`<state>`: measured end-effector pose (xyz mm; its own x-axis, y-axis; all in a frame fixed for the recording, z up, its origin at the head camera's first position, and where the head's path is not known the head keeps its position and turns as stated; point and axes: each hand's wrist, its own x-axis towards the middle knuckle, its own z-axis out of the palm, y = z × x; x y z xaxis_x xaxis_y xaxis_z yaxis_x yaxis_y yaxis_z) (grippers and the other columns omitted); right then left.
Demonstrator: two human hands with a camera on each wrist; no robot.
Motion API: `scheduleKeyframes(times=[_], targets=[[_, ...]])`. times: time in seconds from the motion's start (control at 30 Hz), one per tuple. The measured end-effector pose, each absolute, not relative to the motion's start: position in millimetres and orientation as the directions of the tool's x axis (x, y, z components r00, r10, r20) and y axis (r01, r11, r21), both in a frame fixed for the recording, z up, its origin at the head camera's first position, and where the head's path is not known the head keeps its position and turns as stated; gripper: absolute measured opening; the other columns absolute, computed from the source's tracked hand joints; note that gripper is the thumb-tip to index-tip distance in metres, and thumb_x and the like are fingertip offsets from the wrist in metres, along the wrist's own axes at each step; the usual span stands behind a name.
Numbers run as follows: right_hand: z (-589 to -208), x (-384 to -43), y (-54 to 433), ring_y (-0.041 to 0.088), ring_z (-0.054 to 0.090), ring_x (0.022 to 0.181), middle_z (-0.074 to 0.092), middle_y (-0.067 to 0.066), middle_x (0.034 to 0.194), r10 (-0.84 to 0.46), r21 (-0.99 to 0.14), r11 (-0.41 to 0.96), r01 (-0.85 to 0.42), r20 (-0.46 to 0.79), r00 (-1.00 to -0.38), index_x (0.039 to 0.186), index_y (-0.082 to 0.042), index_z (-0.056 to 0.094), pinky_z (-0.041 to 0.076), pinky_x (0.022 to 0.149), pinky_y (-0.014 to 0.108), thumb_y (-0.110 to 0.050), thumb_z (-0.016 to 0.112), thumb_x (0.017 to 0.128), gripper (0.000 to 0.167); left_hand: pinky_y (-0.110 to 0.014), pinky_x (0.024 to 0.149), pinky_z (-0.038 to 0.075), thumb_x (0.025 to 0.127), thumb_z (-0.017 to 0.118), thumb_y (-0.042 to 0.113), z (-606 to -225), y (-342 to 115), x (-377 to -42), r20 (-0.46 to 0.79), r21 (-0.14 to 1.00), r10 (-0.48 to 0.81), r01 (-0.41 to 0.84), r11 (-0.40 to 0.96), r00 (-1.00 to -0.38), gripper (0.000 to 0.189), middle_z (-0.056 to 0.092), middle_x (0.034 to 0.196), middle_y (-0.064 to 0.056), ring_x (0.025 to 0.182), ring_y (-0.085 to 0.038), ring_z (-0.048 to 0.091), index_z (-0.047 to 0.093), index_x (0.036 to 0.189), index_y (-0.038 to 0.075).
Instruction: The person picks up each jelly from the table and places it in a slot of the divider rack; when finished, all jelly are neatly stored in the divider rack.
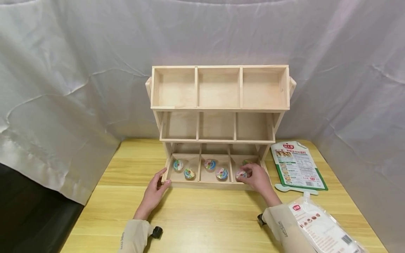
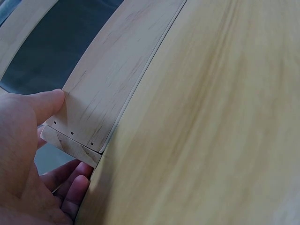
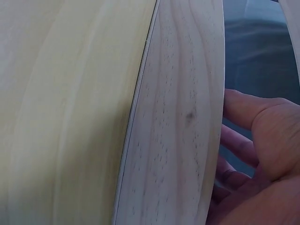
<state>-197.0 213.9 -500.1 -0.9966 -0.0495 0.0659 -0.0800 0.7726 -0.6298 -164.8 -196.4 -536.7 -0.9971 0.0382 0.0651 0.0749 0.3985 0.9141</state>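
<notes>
A three-tier wooden rack [image 1: 218, 108] stands on the table, each tier split into three compartments. My left hand [image 1: 155, 191] grips the front left corner of its bottom tier; in the left wrist view the thumb lies on the front board [image 2: 103, 70] and the fingers curl by the side. At the bottom right compartment, my right hand [image 1: 257, 179] holds a small jelly cup [image 1: 240, 174] between thumb and fingers. Another cup [image 1: 246, 162] sits behind it, partly covered by the hand. Two cups, including one jelly cup [image 1: 178, 165], lie bottom left, and two, including another [image 1: 210, 164], bottom middle.
Right of the rack lies a printed seasoning packet [image 1: 297, 165] with a pale green spoon-like utensil [image 1: 295, 189] below it. A clear-and-white spouted pouch [image 1: 326, 225] rests nearer, beside the right sleeve. Grey curtains [image 1: 218, 31] close in the wooden table [image 1: 202, 218].
</notes>
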Motion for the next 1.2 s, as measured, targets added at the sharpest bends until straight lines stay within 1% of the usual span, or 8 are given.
scheduleKeyframes(times=[0.23, 0.33, 0.57, 0.7, 0.8, 0.9, 1.13, 1.2], targets=[[-496.1, -191.9, 217.1, 0.024, 0.067, 0.087, 0.070, 0.015, 0.105, -0.040, -0.640, 0.764, -0.087, 0.087, -0.995, 0.117, -0.004, 0.075, 0.054, 0.074, 0.039, -0.024, 0.087, 0.084, 0.041, -0.025, 0.086, 0.051, 0.104, 0.065, 0.026, -560.1, -201.5, -173.9, 0.086, 0.911, 0.031, 0.092, 0.403, -0.996, 0.059, 0.064, 0.128, -0.022, 0.105, -0.022, 0.062, 0.042, 0.157, 0.013], [-493.6, -188.9, 219.5, 0.028, 0.068, 0.092, 0.069, 0.018, 0.111, -0.024, -0.650, 0.755, -0.083, 0.100, -0.995, 0.119, -0.004, 0.074, 0.056, 0.077, 0.044, -0.021, 0.086, 0.085, 0.040, -0.025, 0.087, 0.051, 0.103, 0.066, 0.028, -560.8, -201.4, -173.4, 0.083, 0.918, 0.029, 0.088, 0.387, -0.996, 0.058, 0.064, 0.128, -0.020, 0.105, -0.022, 0.062, 0.044, 0.157, 0.017], [-486.1, -178.0, 228.4, 0.039, 0.069, 0.100, 0.065, 0.025, 0.121, -0.020, -0.677, 0.725, -0.122, 0.157, -0.987, 0.127, 0.001, 0.069, 0.058, 0.085, 0.052, -0.017, 0.082, 0.089, 0.044, -0.025, 0.088, 0.050, 0.104, 0.065, 0.029, -561.3, -201.5, -173.0, 0.070, 0.913, 0.029, 0.076, 0.401, -0.997, 0.060, 0.064, 0.128, -0.019, 0.106, -0.021, 0.062, 0.042, 0.158, 0.018], [-484.2, -172.8, 234.2, 0.044, 0.065, 0.109, 0.063, 0.027, 0.129, -0.017, -0.655, 0.742, -0.146, 0.199, -0.980, 0.131, 0.000, 0.067, 0.056, 0.090, 0.056, -0.018, 0.081, 0.090, 0.047, -0.026, 0.089, 0.050, 0.104, 0.064, 0.033, -561.1, -202.6, -173.8, 0.055, 0.909, 0.031, 0.063, 0.412, -0.998, 0.061, 0.063, 0.129, -0.018, 0.108, -0.022, 0.062, 0.040, 0.159, 0.020], [-485.6, -169.1, 238.1, 0.046, 0.060, 0.120, 0.060, 0.028, 0.137, -0.005, -0.626, 0.764, -0.157, 0.238, -0.971, 0.133, -0.002, 0.066, 0.049, 0.098, 0.061, -0.019, 0.082, 0.090, 0.050, -0.028, 0.092, 0.050, 0.104, 0.064, 0.035, -560.6, -203.4, -174.0, 0.038, 0.909, 0.030, 0.047, 0.415, -0.999, 0.062, 0.062, 0.131, -0.018, 0.110, -0.023, 0.062, 0.039, 0.159, 0.023], [-488.4, -165.6, 241.9, 0.047, 0.054, 0.126, 0.058, 0.028, 0.141, 0.003, -0.618, 0.769, -0.164, 0.259, -0.966, 0.136, -0.002, 0.064, 0.044, 0.100, 0.065, -0.019, 0.082, 0.089, 0.054, -0.028, 0.092, 0.050, 0.104, 0.064, 0.035, -560.0, -203.9, -174.4, 0.046, 0.906, 0.034, 0.056, 0.419, -0.998, 0.062, 0.062, 0.132, -0.019, 0.110, -0.023, 0.063, 0.039, 0.159, 0.022], [-497.4, -158.6, 247.8, 0.052, 0.047, 0.133, 0.046, 0.032, 0.150, 0.016, -0.631, 0.766, -0.123, 0.210, -0.977, 0.148, -0.001, 0.052, 0.039, 0.105, 0.071, -0.020, 0.082, 0.088, 0.070, -0.025, 0.088, 0.050, 0.104, 0.064, 0.017, -518.5, -194.3, -157.6, 0.025, 0.914, 0.056, 0.046, 0.403, -0.998, 0.059, 0.062, 0.129, -0.025, 0.107, -0.026, 0.063, 0.040, 0.158, 0.006], [-499.7, -157.9, 248.3, 0.052, 0.046, 0.134, 0.044, 0.032, 0.151, 0.025, -0.629, 0.770, -0.108, 0.199, -0.980, 0.150, 0.000, 0.049, 0.038, 0.107, 0.071, -0.019, 0.082, 0.088, 0.073, -0.025, 0.088, 0.050, 0.104, 0.064, 0.017, -519.1, -193.8, -157.4, 0.024, 0.915, 0.054, 0.044, 0.402, -0.998, 0.059, 0.063, 0.129, -0.025, 0.107, -0.026, 0.063, 0.041, 0.158, 0.006]])
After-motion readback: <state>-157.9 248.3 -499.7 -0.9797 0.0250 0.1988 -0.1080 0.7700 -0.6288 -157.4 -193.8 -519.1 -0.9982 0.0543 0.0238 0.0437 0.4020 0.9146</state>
